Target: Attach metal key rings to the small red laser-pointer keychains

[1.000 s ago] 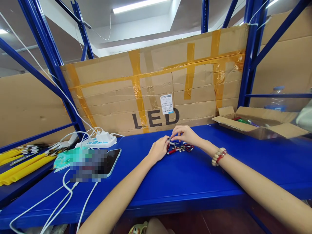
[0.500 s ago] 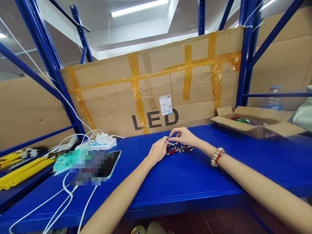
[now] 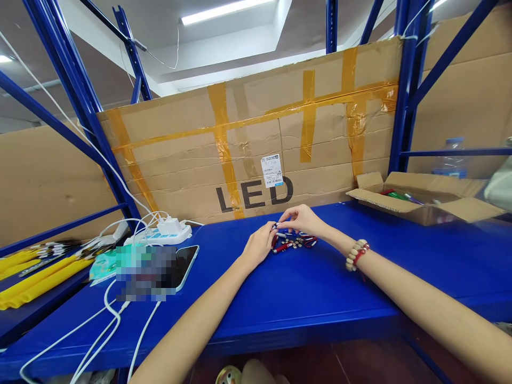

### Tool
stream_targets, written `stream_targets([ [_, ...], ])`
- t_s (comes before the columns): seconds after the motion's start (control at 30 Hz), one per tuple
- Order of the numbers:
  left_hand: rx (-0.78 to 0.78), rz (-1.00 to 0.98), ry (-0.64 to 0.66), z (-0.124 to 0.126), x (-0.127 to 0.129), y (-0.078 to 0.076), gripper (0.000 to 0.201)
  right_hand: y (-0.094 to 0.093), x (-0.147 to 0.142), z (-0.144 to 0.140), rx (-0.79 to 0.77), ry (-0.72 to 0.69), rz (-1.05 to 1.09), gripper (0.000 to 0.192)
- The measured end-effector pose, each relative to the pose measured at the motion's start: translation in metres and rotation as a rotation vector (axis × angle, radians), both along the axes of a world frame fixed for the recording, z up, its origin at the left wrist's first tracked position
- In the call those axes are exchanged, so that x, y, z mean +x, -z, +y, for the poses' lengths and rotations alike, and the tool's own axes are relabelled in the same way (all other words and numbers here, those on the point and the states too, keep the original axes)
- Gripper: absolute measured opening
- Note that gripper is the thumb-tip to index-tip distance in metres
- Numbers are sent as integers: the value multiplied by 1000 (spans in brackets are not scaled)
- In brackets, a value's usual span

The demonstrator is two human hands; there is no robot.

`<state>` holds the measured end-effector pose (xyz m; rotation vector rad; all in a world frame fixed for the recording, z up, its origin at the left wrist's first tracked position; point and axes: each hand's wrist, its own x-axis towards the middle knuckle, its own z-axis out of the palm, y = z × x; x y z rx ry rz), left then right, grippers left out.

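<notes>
**Hands barely shifted over the small parts**

Head view: since the earlier frames I saw almost no movement; both hands stayed together at the far middle of the blue shelf (image 3: 304,298), the view only drifting slightly. My left hand (image 3: 259,246) was curled, fingertips pinched on a small silver-tipped piece (image 3: 276,228). My right hand (image 3: 303,220) arched over it, thumb and forefinger closed on the same piece from the other side. I judged the fiddly work was ongoing. Just beneath lay the pile of little red and metal parts (image 3: 294,244). A phone (image 3: 184,265), power strip (image 3: 160,234) and white cables (image 3: 108,314) sat well left; an open carton (image 3: 424,205) stood right. Nothing blocked the hands.
</notes>
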<state>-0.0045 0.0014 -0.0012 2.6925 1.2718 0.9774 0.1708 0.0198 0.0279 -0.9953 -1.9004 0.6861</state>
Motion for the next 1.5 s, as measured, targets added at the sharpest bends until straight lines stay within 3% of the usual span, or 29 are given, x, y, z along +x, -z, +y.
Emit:
stream_targets([
  [0.33, 48, -9, -52, 0, 0, 0, 25, -2, 4, 1, 47, -103, 28, 29],
  [0.7, 158, -6, 59, 0, -1, 1, 24, -5, 8, -1, -4, -102, -80, 33],
  [0.97, 330, 121, 111, -3, -2, 5, 24, 5, 14, 6, -118, -117, -170, 26],
  [1.27, 379, 145, 49, -3, -3, 6, 26, 6, 7, -1, -106, -71, -141, 30],
  [1.37, 391, 125, 5, -1, -4, 7, 27, 6, 4, -4, -176, -30, -97, 32],
  [1.5, 402, 142, -28, -2, -4, 6, 27, 7, 1, -8, -416, -75, 31, 31],
])
